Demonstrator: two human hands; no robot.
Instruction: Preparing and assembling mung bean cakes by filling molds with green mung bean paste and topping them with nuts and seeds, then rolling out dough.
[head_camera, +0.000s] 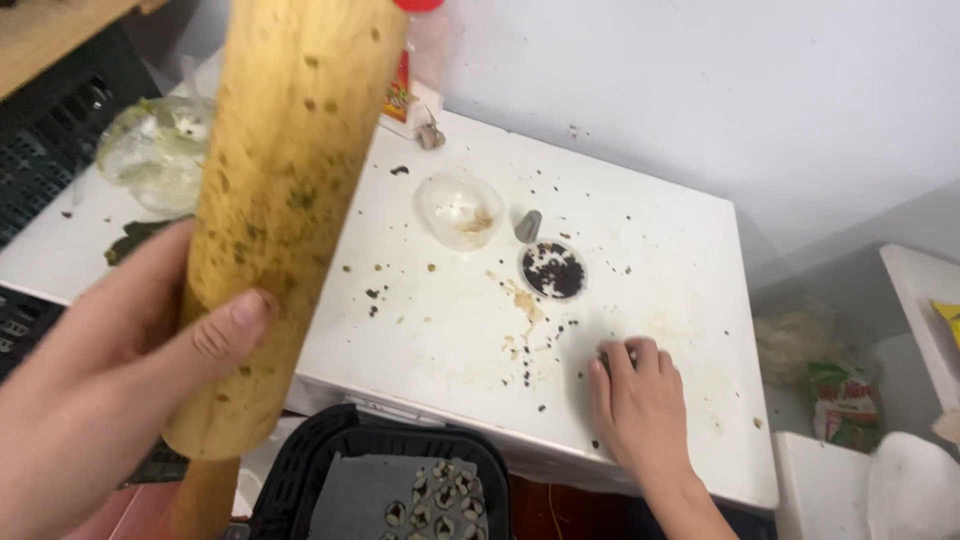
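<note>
A long, speckled wooden rolling pin (285, 215) is gripped in the left hand (95, 385), close under the camera; the thumb is pressed across the front of the barrel and the fingers are wrapped behind it. Its long axis runs nearly upright, tilted slightly so that the upper end leans away to the right above the hand, while the narrow handle end is seen below the hand, beside a black air-fryer basket (300, 480). Green and brown flecks are stuck over the barrel.

The right hand (640, 400) is laid palm down on the white, stained surface (680, 250), well to the right of the pin and far lower, fingers curled loosely together; something small and dark appears to be touched under the fingertips, but whether it is pinched cannot be told. Of the two hands, only the left is at the pin.

Ahead of the right hand and slightly left, a small round dish of dark seeds (553, 270) is seen, with a small metal cone-shaped nozzle (528, 226) just beside it and a clear plastic cup (460, 210) further left. Dark seeds and crumbs are scattered between these and the right hand. Behind the pin, a crumpled clear plastic bag with green scraps (155, 150) is lying. Small rolled pieces on grey paper are held in the basket, below both hands
</note>
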